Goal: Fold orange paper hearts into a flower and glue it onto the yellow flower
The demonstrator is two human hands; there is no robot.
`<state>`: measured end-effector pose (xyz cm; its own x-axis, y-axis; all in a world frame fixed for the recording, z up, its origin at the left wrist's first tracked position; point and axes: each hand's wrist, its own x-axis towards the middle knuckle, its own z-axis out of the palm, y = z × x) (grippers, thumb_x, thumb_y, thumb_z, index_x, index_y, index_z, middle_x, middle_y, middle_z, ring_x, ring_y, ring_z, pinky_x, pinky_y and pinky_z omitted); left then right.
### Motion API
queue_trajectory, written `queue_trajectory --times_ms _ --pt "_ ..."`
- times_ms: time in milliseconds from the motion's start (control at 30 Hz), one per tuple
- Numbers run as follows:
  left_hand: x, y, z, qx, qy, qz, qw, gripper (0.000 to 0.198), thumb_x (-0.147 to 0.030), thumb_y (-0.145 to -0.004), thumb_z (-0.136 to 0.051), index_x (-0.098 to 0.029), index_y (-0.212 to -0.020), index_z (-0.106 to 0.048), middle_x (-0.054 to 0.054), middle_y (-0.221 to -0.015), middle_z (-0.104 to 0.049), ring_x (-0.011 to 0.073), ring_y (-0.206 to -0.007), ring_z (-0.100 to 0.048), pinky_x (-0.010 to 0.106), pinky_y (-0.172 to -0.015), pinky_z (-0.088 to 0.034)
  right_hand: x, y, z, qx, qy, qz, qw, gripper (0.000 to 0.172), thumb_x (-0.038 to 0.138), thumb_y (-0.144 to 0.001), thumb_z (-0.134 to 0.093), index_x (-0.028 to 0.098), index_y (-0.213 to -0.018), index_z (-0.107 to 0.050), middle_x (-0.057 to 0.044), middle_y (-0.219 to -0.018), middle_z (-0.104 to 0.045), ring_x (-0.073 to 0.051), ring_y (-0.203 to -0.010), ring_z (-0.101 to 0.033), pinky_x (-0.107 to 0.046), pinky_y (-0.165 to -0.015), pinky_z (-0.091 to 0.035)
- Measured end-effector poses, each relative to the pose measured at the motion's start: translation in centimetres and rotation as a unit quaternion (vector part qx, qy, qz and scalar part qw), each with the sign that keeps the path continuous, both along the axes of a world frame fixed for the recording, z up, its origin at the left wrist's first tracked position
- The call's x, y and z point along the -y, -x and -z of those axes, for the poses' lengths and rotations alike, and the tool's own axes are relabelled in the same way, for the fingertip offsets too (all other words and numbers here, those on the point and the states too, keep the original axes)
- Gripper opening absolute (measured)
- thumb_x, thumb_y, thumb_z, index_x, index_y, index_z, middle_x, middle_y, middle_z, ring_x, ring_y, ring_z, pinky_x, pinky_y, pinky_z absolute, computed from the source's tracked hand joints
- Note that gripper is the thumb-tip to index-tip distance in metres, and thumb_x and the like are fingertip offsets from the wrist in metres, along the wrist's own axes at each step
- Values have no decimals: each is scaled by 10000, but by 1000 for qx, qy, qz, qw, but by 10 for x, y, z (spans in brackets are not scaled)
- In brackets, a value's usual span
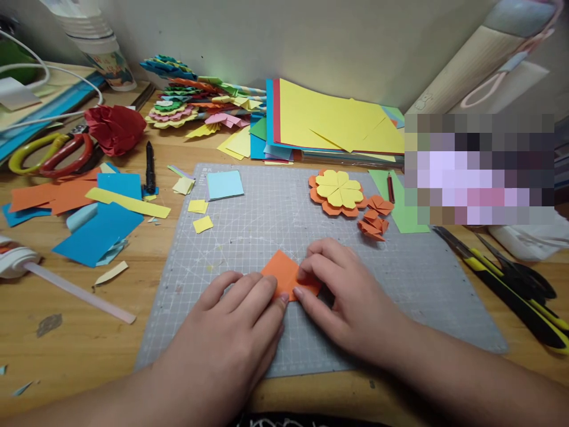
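Observation:
An orange square of origami paper lies on the grey cutting mat, turned with one corner pointing away from me. My left hand presses its left side down, thumb and fingertips on the paper. With thumb and fingers, my right hand pinches the right corner, where the paper looks folded; the fingers hide part of it. Beyond the hands sits a folded paper flower with a yellow top layer over orange petals. Small folded orange pieces rest beside it.
A light blue paper square and small yellow squares lie on the mat. Scissors and a yellow-black cutter are at right. Left are paper scraps, red-yellow scissors and a glue gun. Paper sheets stand behind.

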<state>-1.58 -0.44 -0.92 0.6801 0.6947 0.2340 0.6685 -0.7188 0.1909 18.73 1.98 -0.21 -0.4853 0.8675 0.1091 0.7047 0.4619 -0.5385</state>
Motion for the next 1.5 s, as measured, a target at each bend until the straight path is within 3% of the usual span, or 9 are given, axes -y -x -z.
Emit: queue_trajectory --times_ms 133,233,367,533,767,900,1033,1267,1500 --pt "0 1 3 4 5 -2 1000 276 -210 -957 -396 -196 -1043 -658 44 -1048 -662 224 -951 -592 398 -908 -343 19 -5 -1 16 -133 -84 987 236 171 -906 -453 111 -971 -672 -48 -705 -598 -180 -607 -463 -344 -574 -291" --pt "-1 1 3 10 2 -2 1000 293 -206 -962 -381 -190 -1058 -658 44 -1057 -665 225 -966 -588 391 -915 -332 29 -2 3 59 -143 -108 982 293 141 -900 -448 37 -1051 -677 -69 -685 -627 -193 -588 -497 -346 -547 -293" --pt "-2 1 3 6 2 4 1000 292 -210 -965 -383 -187 -1064 -657 47 -1064 -667 225 -950 -590 388 -905 -328 32 4 6 117 -173 -124 970 292 130 -872 -456 44 -956 -722 -82 -662 -647 -214 -565 -520 -356 -539 -284" --pt "-2 2 1 1 27 10 1000 283 -205 -964 -381 -187 -1045 -651 49 -1052 -661 227 -959 -589 387 -893 -317 31 -2 -3 127 -112 -61 984 291 157 -876 -451 134 -928 -736 -26 -626 -648 -171 -514 -519 -347 -568 -271" --pt "-7 3 -4 15 102 8 995 217 -179 -923 -438 -202 -1009 -635 35 -1026 -633 224 -939 -568 410 -879 -301 27 -23 -11 121 5 -51 991 369 161 -930 -361 172 -710 -657 -9 -591 -611 -148 -517 -496 -342 -583 -252" --pt "-14 4 -6 52 186 -7 981 233 -112 -889 -418 -210 -938 -623 18 -995 -606 208 -934 -536 420 -860 -302 28 -26 -11 7 -37 -65 997 248 146 -914 -385 153 -887 -632 -65 -853 -688 -188 -792 -577 -362 -745 -323" --pt "-20 5 -4 84 214 -14 973 306 0 -796 -402 -199 -909 -605 13 -988 -585 190 -969 -519 404 -865 -301 36 -24 -5 -16 -94 -130 987 131 128 -859 -508 168 -956 -586 -47 -1219 -655 -194 -1050 -567 -393 -891 -243" --pt "-22 8 1 104 220 -17 970 419 44 -716 -399 -226 -971 -593 -3 -1025 -586 179 -1033 -509 408 -931 -268 38 -16 2 22 -71 -151 986 319 150 -878 -512 154 -1195 -551 -57 -1236 -648 -164 -1049 -569 -381 -877 -226" --pt "-21 5 -3 102 211 -13 972 404 30 -712 -413 -214 -970 -607 2 -1007 -609 180 -999 -520 398 -938 -288 40 -19 7 112 -137 -207 962 163 181 -925 -439 184 -992 -587 -41 -1359 -567 -153 -1090 -540 -390 -980 -144"
